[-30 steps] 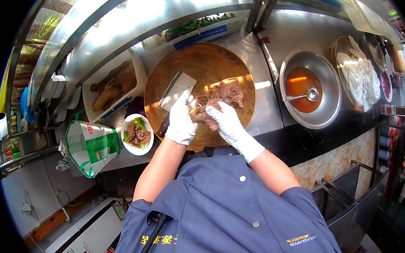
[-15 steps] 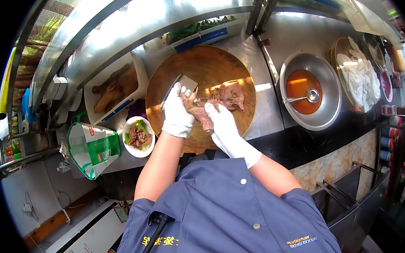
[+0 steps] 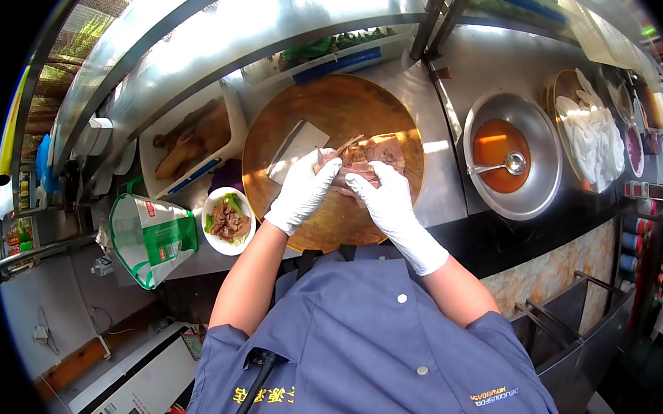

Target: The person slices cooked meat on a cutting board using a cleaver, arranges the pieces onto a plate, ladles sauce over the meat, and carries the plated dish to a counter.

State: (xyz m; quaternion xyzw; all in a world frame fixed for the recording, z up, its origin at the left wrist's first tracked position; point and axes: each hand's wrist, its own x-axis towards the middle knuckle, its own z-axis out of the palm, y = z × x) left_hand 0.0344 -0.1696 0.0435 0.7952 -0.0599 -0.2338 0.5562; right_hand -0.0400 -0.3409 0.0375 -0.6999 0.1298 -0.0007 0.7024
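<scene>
Both my hands wear white gloves and work over a round wooden chopping board. My left hand is closed on one side of a piece of cooked meat, its fingers partly hidden. From the other side my right hand pinches the same piece between thumb and fingers. More meat lies on the board just beyond my right hand. A cleaver with a broad blade rests flat on the board beyond my left hand. Its handle is not visible.
Left of the board stand a white bowl of sliced meat on greens, a tub with a whole cooked bird, and a green-and-white bag. To the right, a steel basin holds reddish sauce and a ladle. White cloths lie beyond.
My left hand has come off the cleaver's side, leaving more of the blade showing. My hands have moved slightly apart, with the meat still between them. The view has shifted slightly.
</scene>
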